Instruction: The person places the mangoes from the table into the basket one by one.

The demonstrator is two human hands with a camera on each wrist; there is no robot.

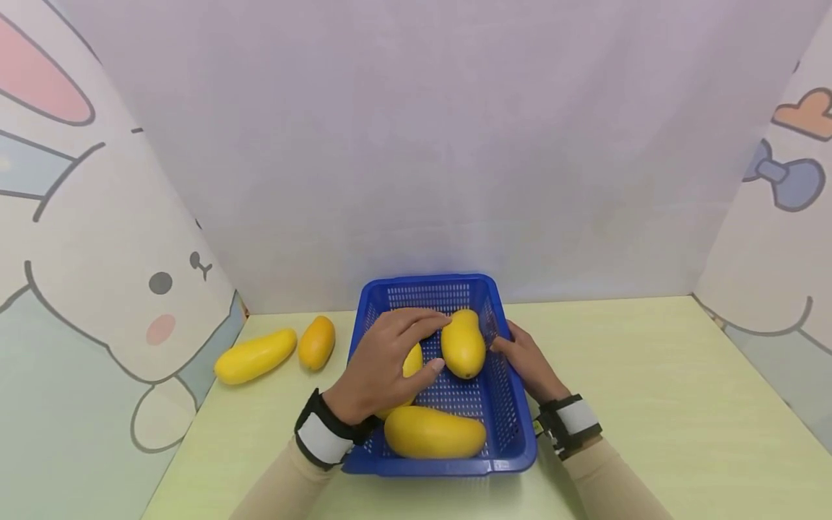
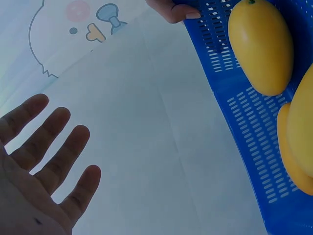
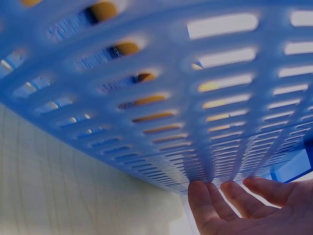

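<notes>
My left hand (image 1: 390, 361) hovers over a blue plastic basket (image 1: 448, 466), its fingers extended and apart in the left wrist view. Under it lies a yellow fruit (image 1: 413, 361), mostly hidden by the hand. A yellow mango-like fruit (image 1: 464, 348) lies at the basket's back right, close to the left fingertips. Along the front wall rests a large oblong yellow fruit (image 1: 434, 433). My right hand (image 1: 529, 365) grips the basket's right wall, thumb over the rim and inside, fingers (image 3: 200, 200) against the slotted outside.
Left of the basket, a long yellow fruit (image 1: 255, 356) and a smaller orange-yellow fruit (image 1: 317, 343) lie on the pale green table (image 1: 650, 404). A white back wall (image 1: 448, 144) rises behind the basket, and cartoon-printed panels (image 1: 97, 289) stand at both sides.
</notes>
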